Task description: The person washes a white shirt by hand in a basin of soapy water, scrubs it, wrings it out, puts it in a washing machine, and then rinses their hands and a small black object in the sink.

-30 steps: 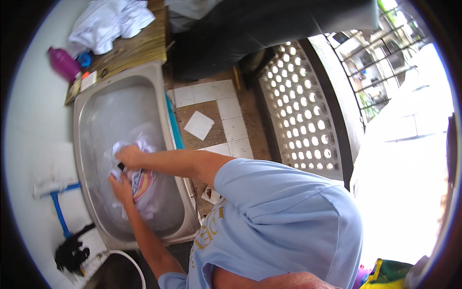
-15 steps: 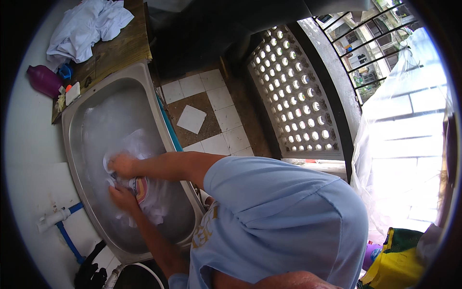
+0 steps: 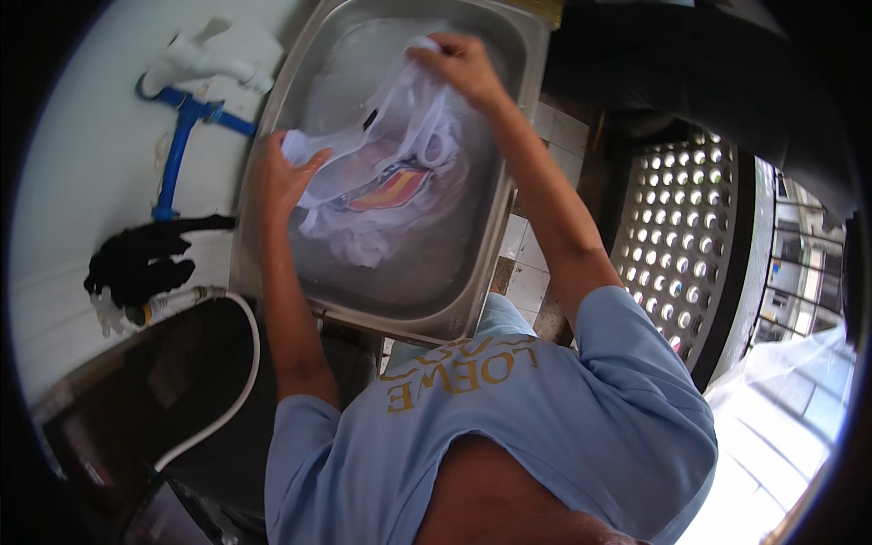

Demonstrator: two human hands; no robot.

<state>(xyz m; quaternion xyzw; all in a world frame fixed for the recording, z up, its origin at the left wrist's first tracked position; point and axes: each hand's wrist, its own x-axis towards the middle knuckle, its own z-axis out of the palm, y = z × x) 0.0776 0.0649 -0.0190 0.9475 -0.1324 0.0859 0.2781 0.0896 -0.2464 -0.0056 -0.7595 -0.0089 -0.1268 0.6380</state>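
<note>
A wet white shirt (image 3: 391, 191) with a red-and-yellow print hangs stretched between my two hands, its lower part lying in cloudy water. My left hand (image 3: 283, 177) grips one end of the upper edge, near the sink's left side. At the far right, my right hand (image 3: 459, 68) pinches the other end, slightly blurred. A small dark label (image 3: 370, 119) shows on the taut edge between them. The metal sink (image 3: 400, 323) surrounds the shirt and water.
Blue and white pipes (image 3: 186, 136) run along the left wall. Below them hangs a black cloth (image 3: 141, 263), beside a white hose (image 3: 245, 363) that curves down. Right of the sink, white floor tiles (image 3: 563, 145) lead to a perforated block wall (image 3: 677, 236).
My hands have moved apart, lifting and spreading the shirt's edge; before, they were close together, low in the sink. My view has turned, so the sink now stands more upright ahead.
</note>
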